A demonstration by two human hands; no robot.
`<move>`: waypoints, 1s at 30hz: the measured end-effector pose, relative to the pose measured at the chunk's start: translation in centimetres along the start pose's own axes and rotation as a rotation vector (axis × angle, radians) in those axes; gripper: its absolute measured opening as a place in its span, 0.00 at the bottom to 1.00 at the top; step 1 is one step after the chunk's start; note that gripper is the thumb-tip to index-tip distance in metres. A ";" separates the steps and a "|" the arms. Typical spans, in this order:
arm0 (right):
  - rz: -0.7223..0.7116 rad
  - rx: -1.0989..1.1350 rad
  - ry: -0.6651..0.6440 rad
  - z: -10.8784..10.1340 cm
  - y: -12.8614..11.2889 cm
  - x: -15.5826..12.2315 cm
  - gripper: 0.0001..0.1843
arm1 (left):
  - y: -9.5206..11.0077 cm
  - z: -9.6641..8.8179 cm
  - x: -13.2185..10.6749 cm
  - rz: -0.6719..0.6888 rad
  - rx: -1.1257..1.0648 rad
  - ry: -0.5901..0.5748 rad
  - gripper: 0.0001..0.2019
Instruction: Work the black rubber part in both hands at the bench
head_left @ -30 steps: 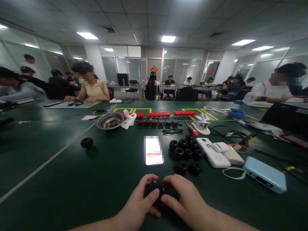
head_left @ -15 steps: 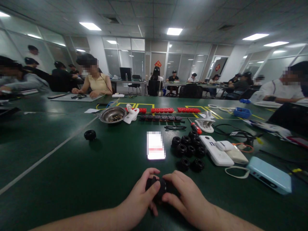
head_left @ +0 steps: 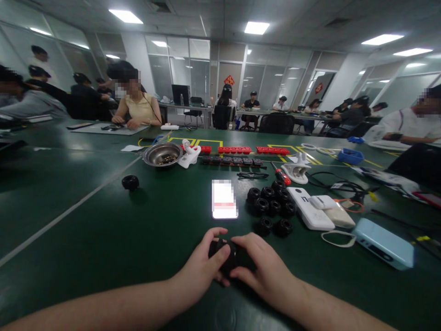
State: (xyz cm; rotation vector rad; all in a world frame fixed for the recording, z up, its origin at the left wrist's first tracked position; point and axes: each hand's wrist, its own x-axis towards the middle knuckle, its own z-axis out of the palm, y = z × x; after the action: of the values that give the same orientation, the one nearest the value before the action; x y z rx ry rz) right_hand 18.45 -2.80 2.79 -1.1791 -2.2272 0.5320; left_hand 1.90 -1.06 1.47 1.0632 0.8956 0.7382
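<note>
Gripping a black wheel [head_left: 232, 252] — that's the left hand [head_left: 200, 264]; the right hand [head_left: 267, 266] curves beside it, holding or not I can't tell — lit phone [head_left: 224, 200] beyond.

Dim overall | light from ceiling panels [head_left: 257, 28] | phone screen [head_left: 222, 195] glaring, partly pixelated | edges stretched, background soft

Black wheels [head_left: 262, 205]: ten loose — nine grouped at right, one apart at left
Black round piece [head_left: 231, 248] between left hand [head_left: 201, 263] and right hand [head_left: 266, 266]: one
Red trays [head_left: 234, 150]: three
Metal bowl [head_left: 155, 153]: one
Lit phone [head_left: 224, 212]: one
Screwdriver [head_left: 284, 178]: one
White rings [head_left: 309, 149]: two
Blue bin [head_left: 351, 158]: one
Pale-blue box [head_left: 383, 243]: one
</note>
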 end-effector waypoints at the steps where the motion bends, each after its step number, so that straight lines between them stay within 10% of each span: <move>1: -0.057 -0.006 0.021 0.0 0.0 0.0 0.20 | 0.1 0.0 0.0 -0.041 0.009 0.007 0.25; 8: 0.089 -0.051 0.040 0.0 0.2 -0.1 0.14 | -0.2 -0.1 -0.4 0.062 -0.101 0.005 0.28; 15: -0.221 -0.145 0.139 -0.5 -0.2 0.1 0.17 | 0.0 -0.2 0.2 -0.035 -0.096 -0.034 0.24; 23: 0.084 -0.060 0.047 -0.2 0.2 -0.2 0.14 | 0.2 -0.2 -0.2 0.007 -0.113 0.004 0.29; 30: -0.168 -0.175 0.138 -0.4 -0.3 0.0 0.17 | -0.1 -0.3 0.4 -0.075 -0.105 -0.030 0.28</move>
State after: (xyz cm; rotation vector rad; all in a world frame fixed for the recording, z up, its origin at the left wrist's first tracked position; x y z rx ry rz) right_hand 18.52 -2.87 3.25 -1.0655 -2.2620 0.1854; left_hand 1.83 -0.65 1.27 0.9404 0.8574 0.6981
